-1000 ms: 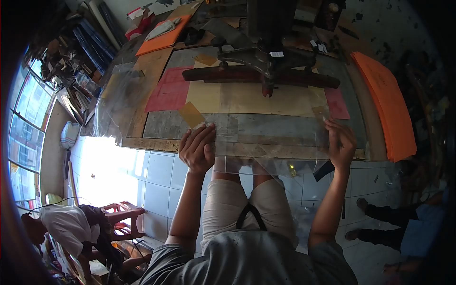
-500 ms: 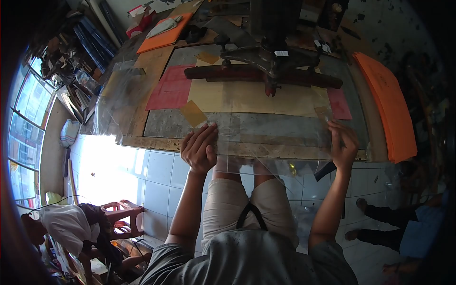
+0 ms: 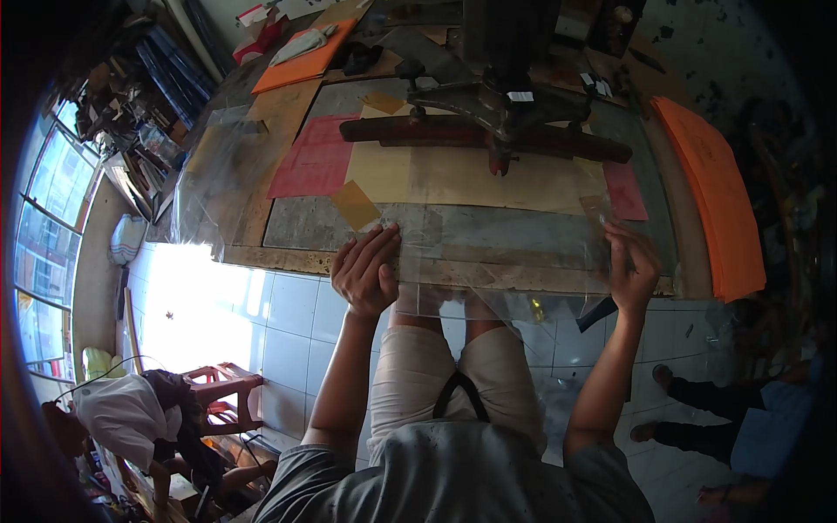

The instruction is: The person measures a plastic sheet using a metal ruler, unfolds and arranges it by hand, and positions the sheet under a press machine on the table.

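A clear plastic sheet is stretched between my two hands at the front edge of the worktable. My left hand has its fingers closed on the sheet's left edge. On the right edge, my right hand pinches it between thumb and fingers. Behind the sheet lies a pale yellow strip, with a pink-red piece at its left and a small amber square near my left fingertips. Over the strip stands a dark metal press head with a long bar.
Orange sheets are stacked along the table's right side, and another orange stack lies at the back left. More clear plastic drapes over the left corner. One person is at lower left by a red stool; another stands at right.
My hands and the plastic sheet have hardly moved. The person at the lower left has shifted slightly.
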Motion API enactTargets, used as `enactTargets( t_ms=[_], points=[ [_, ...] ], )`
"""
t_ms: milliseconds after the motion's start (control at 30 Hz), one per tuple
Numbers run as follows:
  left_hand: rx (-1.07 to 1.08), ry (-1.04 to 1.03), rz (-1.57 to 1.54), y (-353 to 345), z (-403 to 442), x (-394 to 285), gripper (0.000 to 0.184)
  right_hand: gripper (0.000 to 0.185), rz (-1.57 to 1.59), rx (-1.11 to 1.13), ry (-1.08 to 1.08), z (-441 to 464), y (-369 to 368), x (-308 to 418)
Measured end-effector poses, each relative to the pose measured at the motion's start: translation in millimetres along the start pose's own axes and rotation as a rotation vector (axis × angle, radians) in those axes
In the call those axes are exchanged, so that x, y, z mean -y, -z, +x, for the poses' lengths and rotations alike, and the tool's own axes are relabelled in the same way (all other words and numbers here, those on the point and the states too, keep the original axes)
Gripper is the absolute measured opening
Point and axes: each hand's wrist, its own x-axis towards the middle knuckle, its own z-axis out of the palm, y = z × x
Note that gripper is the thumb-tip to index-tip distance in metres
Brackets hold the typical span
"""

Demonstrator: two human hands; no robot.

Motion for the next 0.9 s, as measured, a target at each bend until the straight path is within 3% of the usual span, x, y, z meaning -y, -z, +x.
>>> enactTargets(
  t_ms=[900],
  points=[
    [0.000, 0.011, -0.005, 2.0, 3.8, -4.3, 0.050, 0.013, -0.001, -0.010, -0.005, -0.1, -0.1, 1.0]
  ],
)
